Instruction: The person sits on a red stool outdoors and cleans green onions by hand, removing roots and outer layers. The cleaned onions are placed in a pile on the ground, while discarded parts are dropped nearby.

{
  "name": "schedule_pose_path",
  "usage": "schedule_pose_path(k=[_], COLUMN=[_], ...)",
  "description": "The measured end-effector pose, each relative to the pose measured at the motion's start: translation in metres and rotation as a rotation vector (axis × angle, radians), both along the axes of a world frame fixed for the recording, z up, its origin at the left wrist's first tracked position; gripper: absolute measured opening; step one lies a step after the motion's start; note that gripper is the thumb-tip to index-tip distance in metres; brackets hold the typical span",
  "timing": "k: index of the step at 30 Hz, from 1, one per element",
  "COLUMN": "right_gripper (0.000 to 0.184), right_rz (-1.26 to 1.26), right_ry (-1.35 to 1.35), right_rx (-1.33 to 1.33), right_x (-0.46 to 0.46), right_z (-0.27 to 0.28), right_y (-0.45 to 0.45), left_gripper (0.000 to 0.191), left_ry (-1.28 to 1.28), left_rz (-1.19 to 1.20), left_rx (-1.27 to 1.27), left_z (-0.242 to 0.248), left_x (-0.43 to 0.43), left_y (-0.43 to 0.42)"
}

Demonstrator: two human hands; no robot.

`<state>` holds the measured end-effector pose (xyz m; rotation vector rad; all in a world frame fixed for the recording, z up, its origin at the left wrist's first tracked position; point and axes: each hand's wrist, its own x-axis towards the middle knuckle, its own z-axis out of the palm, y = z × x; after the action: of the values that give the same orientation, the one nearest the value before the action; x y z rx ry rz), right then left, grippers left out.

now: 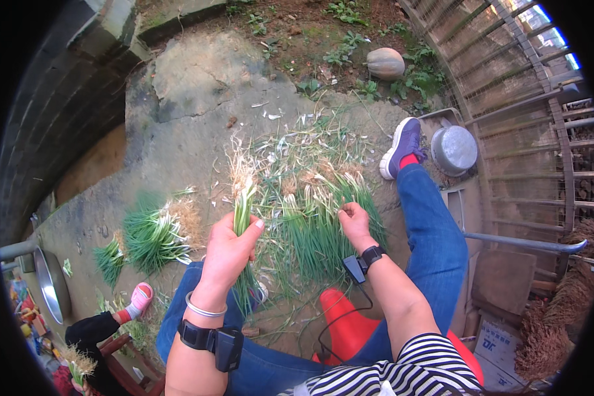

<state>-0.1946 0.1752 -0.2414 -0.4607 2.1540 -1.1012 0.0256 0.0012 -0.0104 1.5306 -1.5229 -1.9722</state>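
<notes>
My left hand [231, 247] is closed round a bunch of green onions [244, 203], its pale roots pointing away from me and its green leaves hanging below the fist. To the right, my right hand [354, 221] is over a wide pile of green onions [312, 237] on the concrete ground; its thumb and fingertips are together, and whether a thin piece is between them I cannot tell. Another heap of green onions [153, 237] lies at the left, with a smaller bunch [110, 260] beside it. Peeled skins and loose leaves [302, 143] are scattered beyond the pile.
Another person's leg with a pink shoe [142, 297] is at the lower left, near a metal basin [52, 284]; that person's hand holds onions. A pumpkin [386, 64] sits on soil at the top. A metal pot [454, 150] stands right of my shoe, by a slatted fence [515, 128].
</notes>
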Motion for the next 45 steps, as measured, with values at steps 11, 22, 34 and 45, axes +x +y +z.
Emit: schedule_pose_path(k=[11,22,34,45], right_gripper=[0.013,0.014,0.01,0.009], right_rz=[0.209,0.326,0.368,0.76], right_ry=[-0.635,-0.658,-0.009,0.181], right_rx=[-0.468,-0.459,-0.575,-0.324], right_x=[0.027,0.06,0.08,0.076], right_z=[0.175,0.202,0.205,0.174], right_y=[-0.08,-0.086,-0.071,-0.048], left_gripper=[0.014,0.022,0.019,0.017], left_ry=[0.028,0.091,0.189,0.249], left_rz=[-0.064,-0.055,0.204,0.29], left_rx=[0.024,0.035,0.071,-0.018], left_z=[0.001,0.011,0.017,0.015], left_x=[-0.015,-0.012,-0.002,0.013], left_y=[-0.002,-0.005,-0.016,-0.027])
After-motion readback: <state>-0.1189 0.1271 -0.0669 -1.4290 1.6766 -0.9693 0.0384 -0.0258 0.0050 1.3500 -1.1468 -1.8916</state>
